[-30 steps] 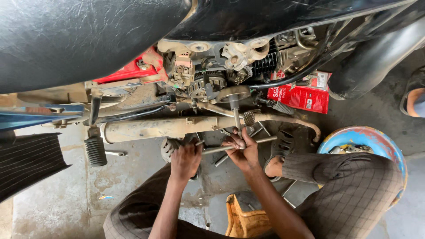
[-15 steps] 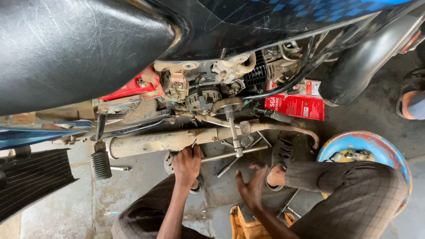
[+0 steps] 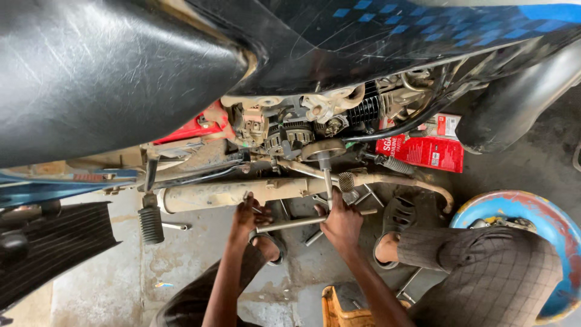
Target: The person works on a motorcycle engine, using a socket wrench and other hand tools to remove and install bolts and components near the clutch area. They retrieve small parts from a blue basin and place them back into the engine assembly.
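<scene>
Black vinyl motorcycle seat [image 3: 109,72] overhangs everything, well above both grips. Below it, the dusty cream steel exhaust pipe [image 3: 242,192] runs just above the knuckles. Long bare-steel rod [image 3: 302,222] lies level under the pipe, spanning both hands. Left hand [image 3: 247,217] is closed around its left end; right hand [image 3: 341,221] is closed around the rod further along, just below the knurled kick-start lever [image 3: 330,172]. Judged stiff, moderately heavy, possibly oily: best held two-handed, well apart.
</scene>
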